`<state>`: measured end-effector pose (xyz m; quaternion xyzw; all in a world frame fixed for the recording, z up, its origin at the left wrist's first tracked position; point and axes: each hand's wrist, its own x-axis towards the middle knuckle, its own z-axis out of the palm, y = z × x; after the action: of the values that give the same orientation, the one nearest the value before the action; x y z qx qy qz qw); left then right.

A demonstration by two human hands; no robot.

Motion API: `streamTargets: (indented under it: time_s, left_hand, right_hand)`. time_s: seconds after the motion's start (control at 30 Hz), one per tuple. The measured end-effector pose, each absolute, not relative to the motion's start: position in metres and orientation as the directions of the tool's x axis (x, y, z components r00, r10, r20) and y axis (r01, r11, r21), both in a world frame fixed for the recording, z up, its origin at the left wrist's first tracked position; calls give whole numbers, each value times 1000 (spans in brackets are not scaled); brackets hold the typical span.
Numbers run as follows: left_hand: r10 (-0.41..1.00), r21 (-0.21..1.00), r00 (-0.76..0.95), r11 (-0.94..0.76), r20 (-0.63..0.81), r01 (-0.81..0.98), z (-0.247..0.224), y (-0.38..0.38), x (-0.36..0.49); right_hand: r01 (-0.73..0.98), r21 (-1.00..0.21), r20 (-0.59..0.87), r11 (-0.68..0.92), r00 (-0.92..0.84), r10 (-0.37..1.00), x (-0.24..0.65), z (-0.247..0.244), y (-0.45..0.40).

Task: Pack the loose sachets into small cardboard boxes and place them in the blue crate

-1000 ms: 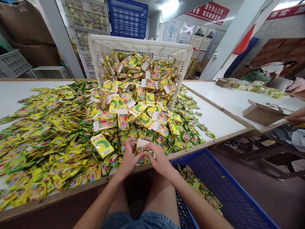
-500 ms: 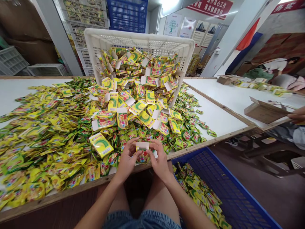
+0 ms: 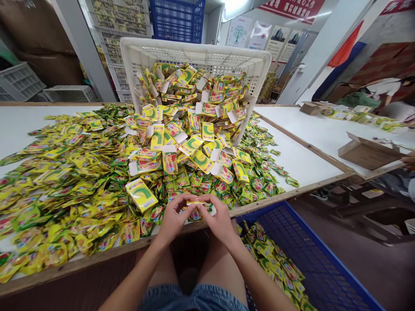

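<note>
Between the fingertips of both hands I hold a small yellow candy box (image 3: pixel 196 202), edge-on to me at the table's front edge. My left hand (image 3: pixel 177 218) pinches one end of it, and my right hand (image 3: pixel 216 217) pinches the other. Much of the box is hidden by my fingers. Just left of my left hand a yellow and green box (image 3: pixel 142 195) lies on the sachets. Beyond my hands, several open-flapped small boxes (image 3: pixel 201 161) spill from a white plastic basket (image 3: pixel 194 49) tipped on its side.
Yellow and green sachets (image 3: pixel 78 194) cover the left of the white table. A blue crate (image 3: pixel 324 255) holding sachets stands below the table edge at my right. An open cardboard carton (image 3: pixel 369 151) sits on the right-hand table, near another person's hand (image 3: pixel 410 160).
The small box's white open flap faced up before; now the flap no longer shows and a narrow yellow side faces me. Both hands stay closed on it. The view has shifted slightly.
</note>
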<state>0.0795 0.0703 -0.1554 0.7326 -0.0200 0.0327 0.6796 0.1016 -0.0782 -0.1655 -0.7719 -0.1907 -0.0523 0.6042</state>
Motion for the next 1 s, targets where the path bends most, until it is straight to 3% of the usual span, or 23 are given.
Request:
streamTargets:
  time_s: [0.13,0.5,0.77,0.9,1.0]
  left_hand:
    - [24,998,999,-41,48,-47,-160,71,84]
    - [102,968,991,-242,88,-61,-153,65,92]
    - [54,918,971,-341,233,-201,-164,77,83]
    - [52,879,956,-409,290,-244,-170,80,78]
    - [-27,830,958,-492,286,-262,-161,78,74]
  right_hand:
    - [302,-927,253,-222,941,224,103,-164,-76]
    - [315,-909,264,-273,942,206,110,-160,-78]
    - [426,-878,375,-217,895,243,100,-184,-78]
    - [413,-891,362,-191,898,251,93,-193,-66]
    - [399,-891,362,-215,912,192,89,-190,-65]
